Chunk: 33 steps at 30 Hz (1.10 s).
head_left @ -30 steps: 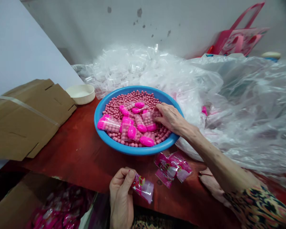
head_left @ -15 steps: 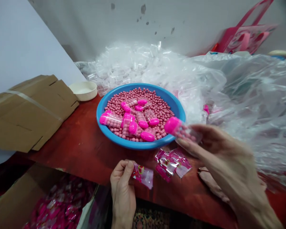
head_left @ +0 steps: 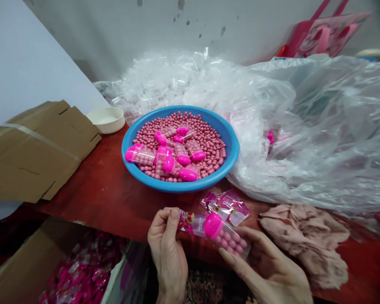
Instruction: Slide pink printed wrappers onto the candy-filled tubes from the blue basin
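Between thumb and fingers, my left hand [head_left: 169, 249] pinches a small printed plastic sleeve [head_left: 190, 222], pink with a clear end. My right hand [head_left: 269, 268] grips a clear bottle [head_left: 229, 238] of pink balls, its bright pink cap [head_left: 213, 226] pointing left. The cap meets the sleeve's clear end; whether it is inside cannot be made out. Behind both hands stands a blue basin [head_left: 180, 185] full of pink balls [head_left: 205, 145], with several capped bottles [head_left: 181, 153] lying on top. More printed sleeves [head_left: 226, 205] lie on the table just beyond the bottle.
A crumpled cloth [head_left: 307, 240] lies right on the red table [head_left: 104, 190]. Clear plastic bags [head_left: 319, 139] heap up behind. Folded cardboard [head_left: 41, 152] and a white bowl [head_left: 109, 120] stand left. Below the edge, a box holds pink packets [head_left: 82, 270].
My right hand has brought the bottle down and left from the basin's rim to the sleeve. My left hand stays nearly in place. The cloth is now uncovered.
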### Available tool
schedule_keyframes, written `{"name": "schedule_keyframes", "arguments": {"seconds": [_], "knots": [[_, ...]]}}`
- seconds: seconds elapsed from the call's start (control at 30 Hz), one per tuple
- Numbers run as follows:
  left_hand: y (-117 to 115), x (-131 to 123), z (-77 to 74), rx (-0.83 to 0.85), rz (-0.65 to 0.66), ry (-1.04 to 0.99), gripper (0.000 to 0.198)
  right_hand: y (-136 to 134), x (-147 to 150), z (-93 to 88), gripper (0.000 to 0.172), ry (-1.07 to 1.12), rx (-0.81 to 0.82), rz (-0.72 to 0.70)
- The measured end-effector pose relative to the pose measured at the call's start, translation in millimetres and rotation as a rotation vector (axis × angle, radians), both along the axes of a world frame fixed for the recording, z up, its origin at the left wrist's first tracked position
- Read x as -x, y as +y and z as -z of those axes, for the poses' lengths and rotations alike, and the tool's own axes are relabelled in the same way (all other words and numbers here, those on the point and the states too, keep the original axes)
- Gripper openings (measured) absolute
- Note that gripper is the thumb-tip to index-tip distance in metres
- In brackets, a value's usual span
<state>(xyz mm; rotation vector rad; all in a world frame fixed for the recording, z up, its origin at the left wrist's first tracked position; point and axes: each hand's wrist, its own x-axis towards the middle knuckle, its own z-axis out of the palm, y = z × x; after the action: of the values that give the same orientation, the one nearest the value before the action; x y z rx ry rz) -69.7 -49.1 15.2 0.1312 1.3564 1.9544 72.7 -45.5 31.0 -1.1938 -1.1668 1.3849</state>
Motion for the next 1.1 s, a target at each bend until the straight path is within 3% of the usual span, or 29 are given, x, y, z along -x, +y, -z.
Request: {"name": "schedule_keyframes", "arguments": {"seconds": [0.23, 0.47, 0.63, 0.87, 1.1], "knots": [[-1, -7, 7.3, -0.013, 0.056, 0.137, 0.014, -6, -6, 4.1, 0.025, -0.109, 0.139, -0.025], [1, -13, 8.9, 0.049, 0.178, 0.105, 0.012, -7, -4, 8.0, 0.026, -0.06, 0.214, 0.075], [3, -18, 8.5, 0.008, 0.286, 0.082, 0.024, -9, -5, 23.1, 0.03, -0.078, 0.124, 0.123], [6, -26, 2.3, 0.029, 0.246, 0.028, 0.05, -11, -6, 38.4, 0.029, -0.195, -0.062, 0.121], [6, -24, -4.8, -0.044, 0.345, -0.247, 0.06, -15, -11, 46.9, 0.031, -0.426, -0.337, 0.151]]}}
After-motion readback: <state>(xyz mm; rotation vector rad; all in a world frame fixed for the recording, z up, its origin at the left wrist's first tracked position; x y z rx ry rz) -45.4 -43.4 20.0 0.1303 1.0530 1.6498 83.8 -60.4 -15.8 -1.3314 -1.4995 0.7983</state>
